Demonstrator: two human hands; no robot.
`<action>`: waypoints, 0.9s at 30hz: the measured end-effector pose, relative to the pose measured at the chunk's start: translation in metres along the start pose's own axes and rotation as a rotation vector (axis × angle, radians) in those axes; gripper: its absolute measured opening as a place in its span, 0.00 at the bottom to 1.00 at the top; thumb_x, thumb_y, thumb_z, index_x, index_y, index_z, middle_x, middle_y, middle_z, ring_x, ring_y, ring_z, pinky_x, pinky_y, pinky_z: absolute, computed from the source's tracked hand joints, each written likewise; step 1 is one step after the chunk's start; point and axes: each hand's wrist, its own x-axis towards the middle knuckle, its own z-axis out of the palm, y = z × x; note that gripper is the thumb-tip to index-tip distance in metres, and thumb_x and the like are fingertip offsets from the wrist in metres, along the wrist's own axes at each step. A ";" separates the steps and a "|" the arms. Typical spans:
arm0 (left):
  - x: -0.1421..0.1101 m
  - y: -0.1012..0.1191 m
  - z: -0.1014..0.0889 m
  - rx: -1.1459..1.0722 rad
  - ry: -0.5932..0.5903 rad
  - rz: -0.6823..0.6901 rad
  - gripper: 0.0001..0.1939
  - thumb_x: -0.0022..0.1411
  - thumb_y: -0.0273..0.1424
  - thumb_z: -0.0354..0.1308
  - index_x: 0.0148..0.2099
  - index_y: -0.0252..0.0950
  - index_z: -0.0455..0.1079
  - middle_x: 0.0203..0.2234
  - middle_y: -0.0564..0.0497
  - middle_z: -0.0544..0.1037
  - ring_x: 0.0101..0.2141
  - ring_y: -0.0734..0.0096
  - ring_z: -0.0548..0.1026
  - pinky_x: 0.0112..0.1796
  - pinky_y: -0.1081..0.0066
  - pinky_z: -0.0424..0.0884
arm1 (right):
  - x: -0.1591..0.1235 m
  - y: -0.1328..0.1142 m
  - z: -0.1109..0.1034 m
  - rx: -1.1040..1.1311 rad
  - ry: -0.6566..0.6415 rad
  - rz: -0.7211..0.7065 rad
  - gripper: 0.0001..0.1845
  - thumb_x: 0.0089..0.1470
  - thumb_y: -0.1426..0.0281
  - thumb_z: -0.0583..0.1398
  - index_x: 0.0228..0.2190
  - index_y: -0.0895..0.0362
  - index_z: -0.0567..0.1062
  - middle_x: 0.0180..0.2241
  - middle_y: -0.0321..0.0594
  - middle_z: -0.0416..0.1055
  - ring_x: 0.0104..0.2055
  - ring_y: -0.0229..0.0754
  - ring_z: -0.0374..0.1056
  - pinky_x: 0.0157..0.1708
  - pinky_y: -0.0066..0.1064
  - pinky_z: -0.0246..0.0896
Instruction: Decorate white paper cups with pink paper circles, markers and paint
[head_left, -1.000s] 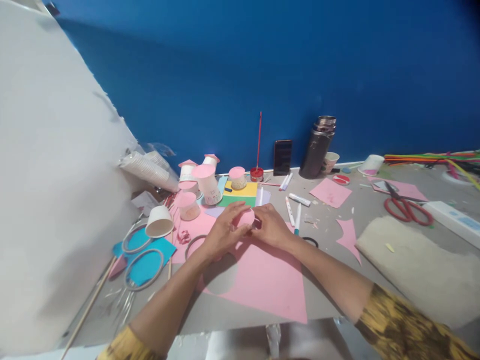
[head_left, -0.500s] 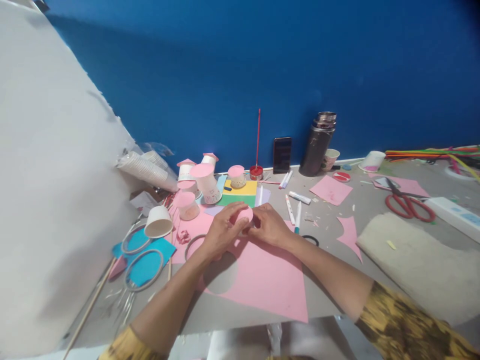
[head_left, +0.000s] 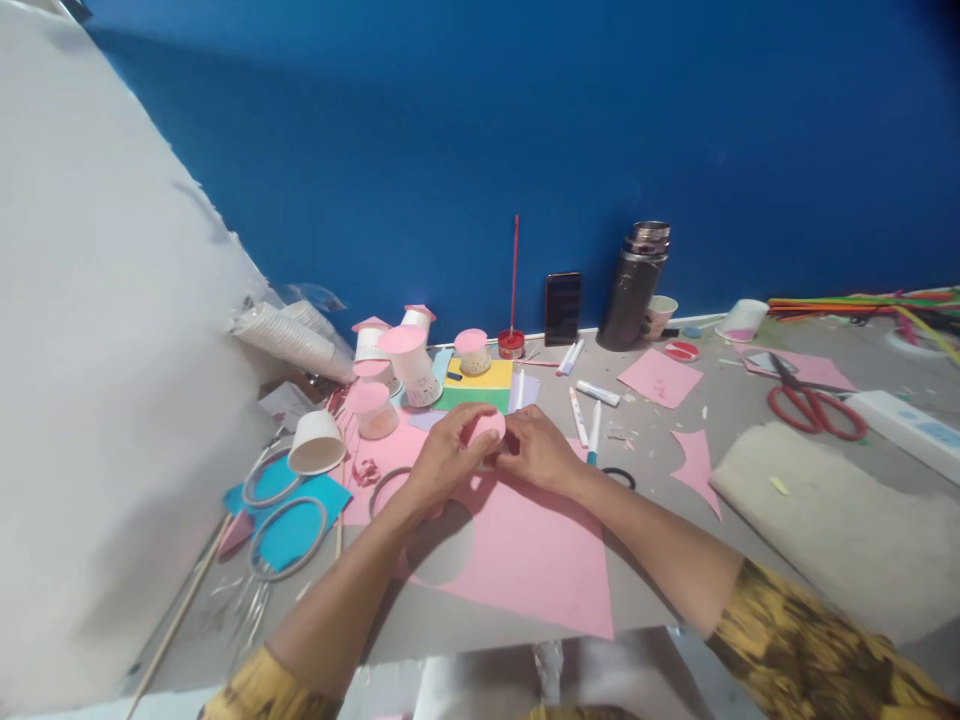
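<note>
Near the table's middle, my left hand [head_left: 451, 452] curls round a paper cup with a round pink paper top [head_left: 491, 428]. Its thumb lies against the edge of the pink top, and the cup's body is mostly hidden by fingers. From the other side my right hand [head_left: 538, 448] is closed, its bent fingertips pressed to the cup's lower side. Both hands are over a large pink sheet [head_left: 540, 560] with a round cut-out at its left. Behind them stand several pink-topped paper cups [head_left: 411, 365], some printed with small marks.
To the left are stacked paper cups [head_left: 289, 338], a tipped white cup [head_left: 316, 443] and grey hoops [head_left: 289, 538] on blue paper. At the back stand a phone [head_left: 562, 308] and a dark flask [head_left: 634, 290]. Red-handled scissors [head_left: 814, 408], a cloth [head_left: 825, 520] and markers [head_left: 598, 393] lie rightward.
Both hands stay round the pink-topped cup, with barely any finger movement. The whole view has shifted very slightly.
</note>
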 end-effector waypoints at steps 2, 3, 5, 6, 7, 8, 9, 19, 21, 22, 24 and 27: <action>0.000 0.001 0.000 0.001 0.000 0.001 0.18 0.63 0.37 0.57 0.54 0.40 0.76 0.52 0.47 0.79 0.47 0.56 0.76 0.53 0.57 0.71 | 0.000 0.000 0.000 -0.012 0.000 -0.004 0.09 0.52 0.65 0.66 0.26 0.56 0.74 0.24 0.34 0.68 0.31 0.41 0.60 0.40 0.34 0.54; 0.001 0.001 0.000 0.003 -0.001 0.002 0.18 0.62 0.37 0.57 0.53 0.40 0.76 0.52 0.47 0.79 0.47 0.56 0.76 0.53 0.57 0.71 | 0.000 0.000 0.000 -0.013 0.002 -0.008 0.09 0.52 0.65 0.66 0.26 0.56 0.74 0.24 0.34 0.68 0.31 0.41 0.60 0.40 0.34 0.54; 0.002 0.000 0.001 0.007 -0.001 0.004 0.18 0.62 0.36 0.57 0.53 0.40 0.76 0.52 0.48 0.80 0.48 0.56 0.76 0.54 0.57 0.71 | 0.001 0.000 0.000 -0.010 0.010 -0.017 0.09 0.52 0.65 0.66 0.26 0.56 0.74 0.24 0.34 0.68 0.31 0.40 0.60 0.41 0.34 0.54; 0.002 -0.001 0.001 0.006 0.001 0.004 0.18 0.62 0.36 0.57 0.53 0.41 0.76 0.52 0.48 0.79 0.48 0.56 0.76 0.54 0.58 0.71 | 0.001 0.000 0.000 -0.010 0.014 -0.021 0.09 0.52 0.65 0.66 0.26 0.56 0.74 0.24 0.34 0.68 0.31 0.40 0.60 0.41 0.34 0.54; 0.003 -0.002 0.002 0.003 0.003 0.002 0.18 0.62 0.36 0.57 0.53 0.41 0.76 0.53 0.48 0.79 0.49 0.56 0.76 0.54 0.58 0.70 | 0.001 0.000 0.000 -0.014 0.018 -0.021 0.09 0.52 0.65 0.66 0.26 0.56 0.74 0.24 0.34 0.68 0.31 0.40 0.61 0.41 0.34 0.54; 0.003 -0.003 0.002 -0.002 0.004 -0.003 0.18 0.62 0.36 0.57 0.53 0.41 0.76 0.53 0.48 0.79 0.50 0.56 0.76 0.54 0.58 0.70 | 0.000 -0.001 0.000 -0.019 0.021 -0.017 0.09 0.52 0.65 0.66 0.26 0.56 0.74 0.24 0.34 0.68 0.31 0.41 0.61 0.40 0.34 0.54; 0.003 -0.004 0.002 -0.008 0.003 -0.008 0.18 0.62 0.36 0.58 0.53 0.41 0.76 0.53 0.48 0.79 0.51 0.56 0.76 0.55 0.57 0.70 | 0.000 -0.001 -0.001 -0.022 0.021 -0.012 0.09 0.52 0.65 0.66 0.26 0.56 0.74 0.24 0.34 0.68 0.31 0.41 0.61 0.40 0.34 0.54; -0.003 -0.010 -0.005 0.026 -0.109 -0.018 0.45 0.55 0.42 0.69 0.72 0.41 0.56 0.69 0.40 0.60 0.68 0.46 0.59 0.64 0.49 0.58 | -0.001 0.002 0.000 -0.050 -0.006 -0.022 0.19 0.56 0.55 0.66 0.28 0.57 0.73 0.28 0.38 0.71 0.34 0.44 0.63 0.39 0.34 0.54; -0.004 -0.011 -0.006 0.039 -0.090 0.006 0.46 0.55 0.39 0.69 0.72 0.42 0.55 0.69 0.40 0.59 0.68 0.46 0.58 0.65 0.49 0.57 | -0.001 0.001 0.000 -0.057 -0.003 -0.023 0.20 0.56 0.53 0.66 0.29 0.57 0.73 0.28 0.39 0.72 0.34 0.44 0.63 0.39 0.34 0.54; -0.004 -0.012 -0.007 0.043 -0.077 0.027 0.44 0.56 0.36 0.68 0.72 0.42 0.56 0.69 0.40 0.60 0.68 0.47 0.58 0.65 0.49 0.57 | -0.001 0.000 -0.001 -0.063 -0.001 -0.019 0.20 0.56 0.52 0.66 0.29 0.57 0.73 0.28 0.39 0.72 0.34 0.45 0.63 0.39 0.34 0.54; -0.004 -0.012 -0.008 0.037 -0.067 0.073 0.42 0.57 0.34 0.66 0.71 0.43 0.57 0.67 0.41 0.62 0.67 0.49 0.59 0.65 0.50 0.57 | -0.001 -0.001 -0.002 -0.068 -0.001 -0.014 0.21 0.57 0.51 0.65 0.30 0.57 0.74 0.28 0.39 0.72 0.34 0.45 0.63 0.39 0.34 0.54; -0.005 -0.014 -0.011 0.032 -0.059 0.115 0.40 0.58 0.37 0.67 0.70 0.45 0.58 0.68 0.43 0.61 0.67 0.50 0.59 0.65 0.51 0.57 | -0.001 -0.002 -0.003 -0.045 0.000 -0.020 0.24 0.57 0.47 0.64 0.31 0.57 0.75 0.27 0.39 0.72 0.33 0.44 0.63 0.38 0.34 0.54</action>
